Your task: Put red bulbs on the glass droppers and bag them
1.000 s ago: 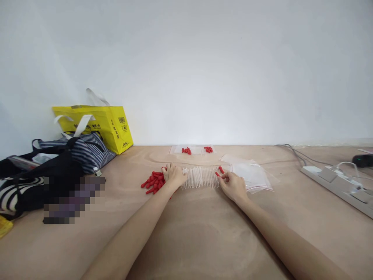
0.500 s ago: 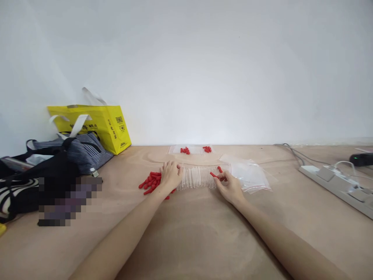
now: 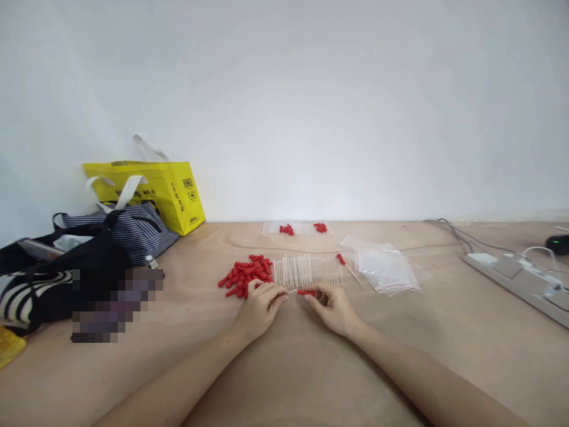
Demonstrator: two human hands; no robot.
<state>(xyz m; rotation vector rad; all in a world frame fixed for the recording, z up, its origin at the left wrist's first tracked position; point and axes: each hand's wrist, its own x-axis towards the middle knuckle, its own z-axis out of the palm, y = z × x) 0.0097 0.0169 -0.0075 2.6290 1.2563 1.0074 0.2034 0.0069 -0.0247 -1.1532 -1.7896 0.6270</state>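
Just in front of a row of thin clear glass dropper tubes (image 3: 306,271), my two hands face each other close together. My left hand (image 3: 262,305) pinches one such tube, whose pale end pokes out to the right. In my right hand (image 3: 333,305) a red rubber dropper bulb (image 3: 306,292) is held between thumb and fingers, with its narrow end towards the tube. Whether tube and bulb touch is too small to tell. Left of the row lies a heap of red bulbs (image 3: 244,274). A dropper (image 3: 351,270) with its red bulb on lies at the row's right.
Clear plastic bags (image 3: 386,270) lie to the right, near a white power strip (image 3: 515,290) with plugs and cables. Against the wall sits a bag with red bulbs (image 3: 287,229). A yellow bag (image 3: 182,196), a striped bag (image 3: 142,234) and a black bag (image 3: 98,255) fill the left.
My left hand has come off the bulb heap towards me and now pinches a tube. My right hand has moved left with the red bulb, up to the left hand. The view has shifted slightly.
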